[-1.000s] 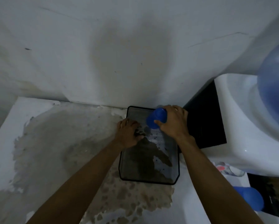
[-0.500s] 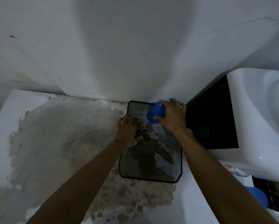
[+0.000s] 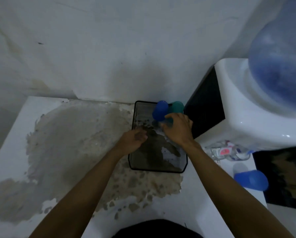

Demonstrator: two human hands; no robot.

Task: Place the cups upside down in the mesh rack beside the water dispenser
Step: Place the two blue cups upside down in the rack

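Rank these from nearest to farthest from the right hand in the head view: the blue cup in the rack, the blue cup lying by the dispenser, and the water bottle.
1. Blue cup in the rack, at the fingertips of the right hand.
2. Blue cup lying by the dispenser, lower right.
3. Water bottle, upper right.

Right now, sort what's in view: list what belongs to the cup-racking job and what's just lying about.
Job:
- mesh rack
- blue cup in rack
- green cup beside it
- blue cup on counter
- right hand at the cups
- left hand on rack
- water dispenser

Lying about:
- clear plastic wrapper
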